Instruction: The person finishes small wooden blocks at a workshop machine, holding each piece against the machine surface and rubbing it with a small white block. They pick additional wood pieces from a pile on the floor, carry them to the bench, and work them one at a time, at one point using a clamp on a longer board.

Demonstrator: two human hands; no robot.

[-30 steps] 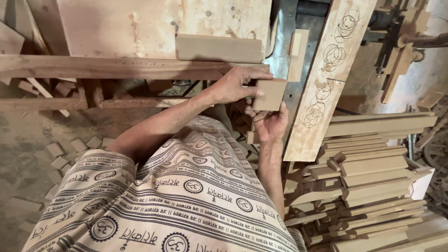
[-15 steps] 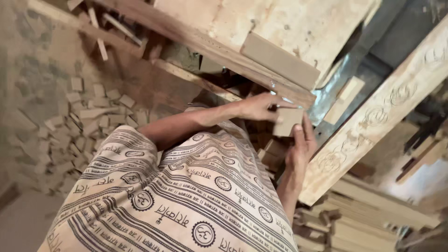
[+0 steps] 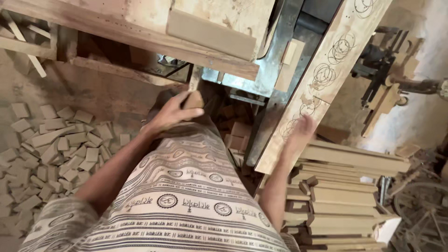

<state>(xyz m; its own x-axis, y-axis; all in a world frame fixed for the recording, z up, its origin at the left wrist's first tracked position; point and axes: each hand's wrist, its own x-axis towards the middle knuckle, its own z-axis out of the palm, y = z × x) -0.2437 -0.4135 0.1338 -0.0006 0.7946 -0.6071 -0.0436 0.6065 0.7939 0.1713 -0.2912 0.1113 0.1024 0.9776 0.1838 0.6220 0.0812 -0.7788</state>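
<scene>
Workbench: a broad slab of rough, pale wood (image 3: 140, 28) fills the top of the view, its lower edge running down to the right, with a smooth flat board (image 3: 210, 35) lying on it.
Metal frame: a grey steel upright (image 3: 275, 60) stands between the bench and the plank, dusty and straight-edged.
Marked plank: a long pale plank (image 3: 322, 79) leans steeply at the right, with circles drawn in pencil along its face.
Stacked timber: squared lengths of light wood (image 3: 345, 196) lie piled in flat layers at the lower right, ends roughly flush.
Offcuts: dozens of small rectangular blocks (image 3: 51, 149) are scattered loose over the dusty floor at the left.
Garment: patterned cloth (image 3: 186, 205) in cream with dark bands and round marks covers the lap in the middle.
Open room: a narrow dark gap lies between the lap, the metal frame and the timber stack; bare floor shows between the offcuts and the bench.
Left hand: the left hand (image 3: 170, 114) is closed over a small brown wooden block (image 3: 193, 100), fingers wrapped across its top, just below the bench edge and above the lap.
Right hand: the right hand (image 3: 301, 133) is blurred, open with the fingers spread, holding nothing, against the lower part of the marked plank.
</scene>
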